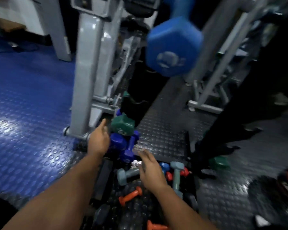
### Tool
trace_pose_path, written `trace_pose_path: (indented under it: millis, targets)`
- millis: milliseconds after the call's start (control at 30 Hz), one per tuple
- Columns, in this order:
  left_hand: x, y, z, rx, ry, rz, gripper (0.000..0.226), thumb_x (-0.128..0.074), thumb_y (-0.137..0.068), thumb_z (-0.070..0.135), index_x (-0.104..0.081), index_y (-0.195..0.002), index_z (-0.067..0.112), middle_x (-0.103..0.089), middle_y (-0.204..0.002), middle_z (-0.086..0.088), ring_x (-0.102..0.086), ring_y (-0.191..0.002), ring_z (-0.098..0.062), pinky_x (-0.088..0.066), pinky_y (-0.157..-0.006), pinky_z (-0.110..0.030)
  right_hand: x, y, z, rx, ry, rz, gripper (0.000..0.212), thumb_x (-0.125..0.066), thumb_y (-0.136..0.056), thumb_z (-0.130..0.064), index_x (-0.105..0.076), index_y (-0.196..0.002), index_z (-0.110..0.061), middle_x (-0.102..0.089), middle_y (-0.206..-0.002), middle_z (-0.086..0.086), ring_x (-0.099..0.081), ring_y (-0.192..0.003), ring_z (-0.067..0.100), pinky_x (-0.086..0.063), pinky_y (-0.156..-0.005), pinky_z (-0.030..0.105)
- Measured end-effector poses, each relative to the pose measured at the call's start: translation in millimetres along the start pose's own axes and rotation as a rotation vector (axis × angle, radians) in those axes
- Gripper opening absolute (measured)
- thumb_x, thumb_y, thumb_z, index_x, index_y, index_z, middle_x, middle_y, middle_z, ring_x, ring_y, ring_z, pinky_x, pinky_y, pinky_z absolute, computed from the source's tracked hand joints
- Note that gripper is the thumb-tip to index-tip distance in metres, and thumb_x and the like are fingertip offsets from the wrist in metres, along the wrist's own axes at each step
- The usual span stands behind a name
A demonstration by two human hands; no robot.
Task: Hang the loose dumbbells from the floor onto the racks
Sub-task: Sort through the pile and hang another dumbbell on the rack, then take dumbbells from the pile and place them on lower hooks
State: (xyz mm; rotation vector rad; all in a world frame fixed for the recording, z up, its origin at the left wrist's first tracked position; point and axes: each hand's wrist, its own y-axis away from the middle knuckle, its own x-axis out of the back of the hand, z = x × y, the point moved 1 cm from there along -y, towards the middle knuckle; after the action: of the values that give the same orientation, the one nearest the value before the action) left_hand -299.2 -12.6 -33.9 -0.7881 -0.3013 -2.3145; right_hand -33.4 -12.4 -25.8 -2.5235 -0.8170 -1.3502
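Over floor dumbbells (123,143), both hands (99,138) spread

Scene dim overall; far right and top centre fall to near black. A bright white glare patch sits on the blue floor (15,100) at left, and a smaller hot spot on the grey studded mat (165,130) near the hands. Motion blur is strong: the big blue dumbbell (174,47) up high is smeared, and the right hand (150,170) has ghosted fingers. Rack posts (88,68) bow with wide-angle distortion. Edges and corners are soft and streaked. Fine print on the dumbbells is unreadable.
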Motion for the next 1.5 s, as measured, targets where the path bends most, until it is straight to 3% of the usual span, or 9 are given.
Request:
trace_pose_path:
  millis: [200,300,367,500,733,933,1100,1300,1500]
  targets:
    - [-18,60,-4,0.146,-0.082,-0.024,0.055,-0.039,-0.106,0.038,-0.041,-0.147,0.000,-0.054,-0.136,-0.037,-0.055,-0.122,-0.054,-0.044,-0.101,-0.057,46,35,30,-0.124,-0.042,0.106,0.051,-0.053,-0.104,-0.028,-0.043,-0.154,-0.030,-0.035,-0.159,-0.013,-0.043,-0.142,0.012,-0.035,-0.119,0.026]
    - [-37,90,-1,0.350,-0.314,-0.210,0.078,-0.051,-0.103,0.044,-0.022,-0.159,-0.002,-0.034,-0.154,-0.037,-0.041,-0.137,-0.056,-0.035,-0.112,-0.061,64,54,45,-0.175,-0.054,0.177,0.049,-0.054,-0.103,-0.028,-0.046,-0.151,-0.034,-0.039,-0.156,-0.013,-0.047,-0.137,0.010,-0.039,-0.117,0.028]
    - [-50,110,8,0.370,-0.392,-0.388,0.080,-0.056,-0.101,0.044,-0.027,-0.156,-0.007,-0.041,-0.153,-0.035,-0.043,-0.140,-0.051,-0.036,-0.115,-0.052,73,66,57,-0.196,-0.077,0.216,0.047,-0.054,-0.103,-0.026,-0.050,-0.149,-0.032,-0.044,-0.151,-0.012,-0.052,-0.133,0.011,-0.042,-0.114,0.027]
    - [-78,140,53,0.200,-0.499,-0.618,0.062,-0.052,-0.101,0.053,-0.052,-0.137,0.002,-0.061,-0.138,-0.022,-0.060,-0.125,-0.038,-0.046,-0.096,-0.037,98,95,88,-0.280,-0.102,0.317,0.038,-0.049,-0.105,-0.028,-0.055,-0.142,-0.029,-0.050,-0.144,-0.008,-0.056,-0.126,0.016,-0.046,-0.109,0.031]
    - [-163,197,173,-0.178,-0.436,-0.816,0.056,-0.047,-0.100,0.059,-0.064,-0.133,0.017,-0.066,-0.137,-0.011,-0.062,-0.124,-0.030,-0.049,-0.100,-0.034,166,143,148,-0.384,-0.107,0.756,0.022,-0.058,-0.099,-0.020,-0.070,-0.117,-0.022,-0.069,-0.112,-0.004,-0.064,-0.103,0.016,-0.052,-0.095,0.032]
    - [-226,241,247,-0.327,-0.365,-0.857,0.056,-0.041,-0.103,0.061,-0.063,-0.130,0.017,-0.071,-0.125,-0.015,-0.063,-0.119,-0.036,-0.051,-0.098,-0.042,256,134,201,-0.437,-0.037,0.895,0.017,-0.056,-0.102,-0.019,-0.070,-0.110,-0.017,-0.068,-0.103,-0.002,-0.063,-0.096,0.018,-0.051,-0.086,0.033]
    - [-257,251,283,-0.160,-0.271,-0.825,0.068,-0.034,-0.103,0.067,-0.066,-0.125,0.011,-0.069,-0.127,-0.016,-0.062,-0.120,-0.036,-0.049,-0.098,-0.040,322,82,239,-0.414,-0.099,0.635,0.018,-0.056,-0.105,-0.022,-0.070,-0.115,-0.021,-0.071,-0.103,-0.002,-0.065,-0.089,0.016,-0.050,-0.078,0.030]
    - [-287,246,300,0.091,-0.117,-0.869,0.077,-0.037,-0.098,0.075,-0.063,-0.137,0.014,-0.062,-0.142,-0.012,-0.057,-0.132,-0.030,-0.042,-0.102,-0.030,341,-7,266,-0.330,-0.086,0.141,0.012,-0.062,-0.099,-0.025,-0.064,-0.093,-0.035,-0.068,-0.095,-0.007,-0.063,-0.084,0.013,-0.044,-0.068,0.025]
    - [-321,228,298,0.262,0.047,-0.852,0.069,-0.049,-0.084,0.084,-0.059,-0.123,0.029,-0.067,-0.122,0.002,-0.064,-0.114,-0.027,-0.054,-0.102,-0.045,317,-58,297,-0.194,-0.161,0.001,0.036,-0.069,-0.087,-0.024,-0.056,-0.067,-0.051,-0.054,-0.076,-0.012,-0.049,-0.068,0.008,-0.042,-0.071,0.033]
